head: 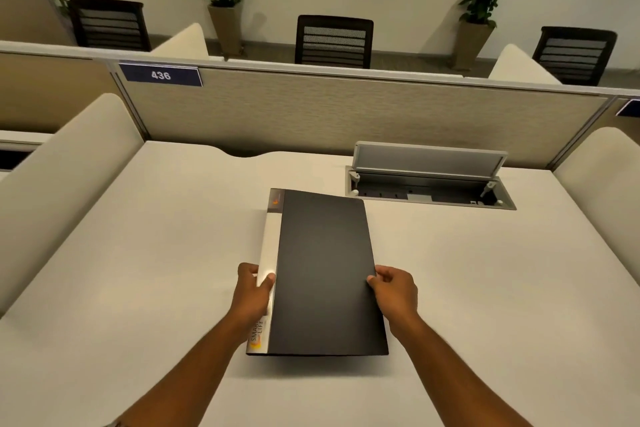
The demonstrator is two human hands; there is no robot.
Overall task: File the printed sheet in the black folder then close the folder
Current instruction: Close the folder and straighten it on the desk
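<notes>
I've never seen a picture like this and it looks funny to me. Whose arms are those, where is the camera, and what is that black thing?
The camera sits on a person's head and looks forward and down, so you see their own two arms reaching out. There is no machine here, just bare hands. The black thing is a folder, closed, lying flat on a pale desk. The left hand grips its white spine edge, and the right hand pinches the opposite edge. I see no loose printed sheet. Behind the folder, a small hatch in the desk stands open. Farther back are a divider numbered 436, chairs and potted plants.
</notes>
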